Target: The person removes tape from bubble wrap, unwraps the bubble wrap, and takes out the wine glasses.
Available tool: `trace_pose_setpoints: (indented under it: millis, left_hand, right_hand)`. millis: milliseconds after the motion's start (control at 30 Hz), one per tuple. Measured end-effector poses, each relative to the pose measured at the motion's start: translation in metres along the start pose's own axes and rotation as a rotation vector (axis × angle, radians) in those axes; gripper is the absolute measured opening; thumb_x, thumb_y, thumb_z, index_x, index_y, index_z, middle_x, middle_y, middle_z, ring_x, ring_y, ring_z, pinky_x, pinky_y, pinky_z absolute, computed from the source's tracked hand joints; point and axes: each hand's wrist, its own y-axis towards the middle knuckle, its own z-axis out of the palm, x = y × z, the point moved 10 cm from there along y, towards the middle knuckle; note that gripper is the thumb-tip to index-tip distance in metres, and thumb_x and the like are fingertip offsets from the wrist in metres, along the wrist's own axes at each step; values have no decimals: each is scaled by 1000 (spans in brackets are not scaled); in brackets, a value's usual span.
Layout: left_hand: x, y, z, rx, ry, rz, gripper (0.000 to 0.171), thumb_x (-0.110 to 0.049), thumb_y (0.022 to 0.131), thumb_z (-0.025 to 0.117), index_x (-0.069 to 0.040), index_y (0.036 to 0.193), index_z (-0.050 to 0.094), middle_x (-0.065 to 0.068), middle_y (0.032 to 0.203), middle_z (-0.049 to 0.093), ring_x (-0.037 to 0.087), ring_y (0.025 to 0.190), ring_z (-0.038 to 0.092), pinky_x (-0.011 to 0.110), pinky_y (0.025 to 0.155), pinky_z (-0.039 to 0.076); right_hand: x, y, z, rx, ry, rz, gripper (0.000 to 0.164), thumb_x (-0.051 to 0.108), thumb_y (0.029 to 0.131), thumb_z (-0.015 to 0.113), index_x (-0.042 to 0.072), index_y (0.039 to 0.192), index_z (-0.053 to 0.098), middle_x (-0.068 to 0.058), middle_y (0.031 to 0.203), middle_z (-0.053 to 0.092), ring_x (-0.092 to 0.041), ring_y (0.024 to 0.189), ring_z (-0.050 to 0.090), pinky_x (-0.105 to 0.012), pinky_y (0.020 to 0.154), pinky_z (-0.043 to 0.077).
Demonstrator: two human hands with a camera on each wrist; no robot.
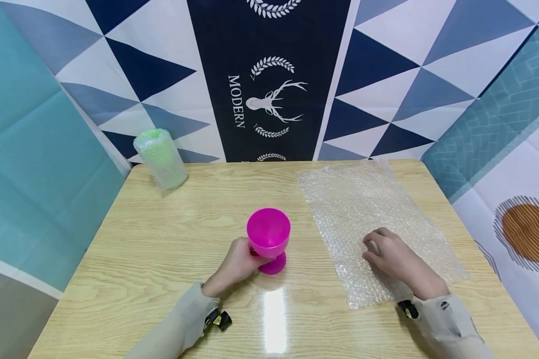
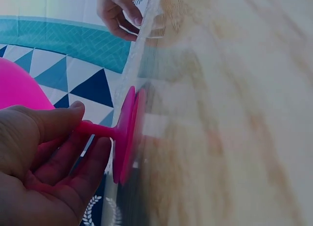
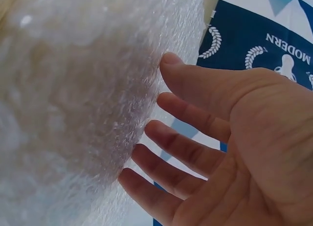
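Note:
A bright pink goblet [image 1: 268, 232] stands upright near the middle of the table. My left hand [image 1: 239, 262] pinches its stem between thumb and fingers, just above the round foot [image 2: 125, 135] in the left wrist view. To the right, a sheet of clear bubble wrap [image 1: 341, 219] lies spread flat on the wood. Over its lower right part is my right hand [image 1: 388, 252], holding nothing. In the right wrist view the relaxed fingertips [image 3: 155, 130] touch or nearly touch the bubble wrap.
A wrapped roll of pale green material [image 1: 161, 158] stands at the table's back left corner. The wood-grain table [image 1: 184, 234] meets patterned cloth walls [image 1: 269, 99] behind and at both sides. Light glares off the front of the tabletop.

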Motion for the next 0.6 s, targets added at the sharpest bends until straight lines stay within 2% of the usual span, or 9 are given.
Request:
trace_pose_setpoints:
  millis: [300, 600]
  left_hand:
    - [-1, 3, -9, -20, 34, 20, 25, -2, 82, 84, 0, 106, 76, 17, 102, 78, 30, 96, 77, 23, 83, 63]
    - [1, 7, -26, -40, 41, -21, 24, -1, 84, 82, -1, 107, 76, 17, 106, 78, 31, 100, 76, 27, 84, 64]
  right_hand:
    - [-1, 1, 1, 0, 0, -2, 26, 12, 89, 78, -5, 107, 69, -25, 108, 65, -42, 99, 66, -56, 85, 58]
    - [-1, 1, 1, 4, -4, 2, 27, 12, 89, 78, -5, 107, 69, -25, 108, 65, -42, 100, 65, -56, 86, 57]
